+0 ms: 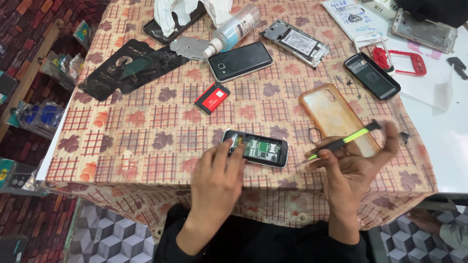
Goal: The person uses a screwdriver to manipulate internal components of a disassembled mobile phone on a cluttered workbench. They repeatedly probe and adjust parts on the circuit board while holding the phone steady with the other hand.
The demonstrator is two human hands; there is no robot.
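Our left hand (218, 171) rests its fingers on the near end of the opened phone (255, 148), pinning it flat on the desk (146, 141); our right hand (352, 168) is closed around a black and green screwdriver (341, 142), its tip hanging just off the phone's right edge, not touching. The phone lies face down with its back cover off, the green board and metal parts showing, close to the desk's near edge. We judge that we are in the middle of working on the bare inside of it, with the tool raised between touches. The next move calls for bringing the fine tip down onto a small spot while the left hand keeps the phone from sliding. Just beyond lie a clear orange case (336, 117) and a red battery (212, 98); farther back, a black phone (240, 61), a spray bottle (233, 28) and other stripped phone shells.
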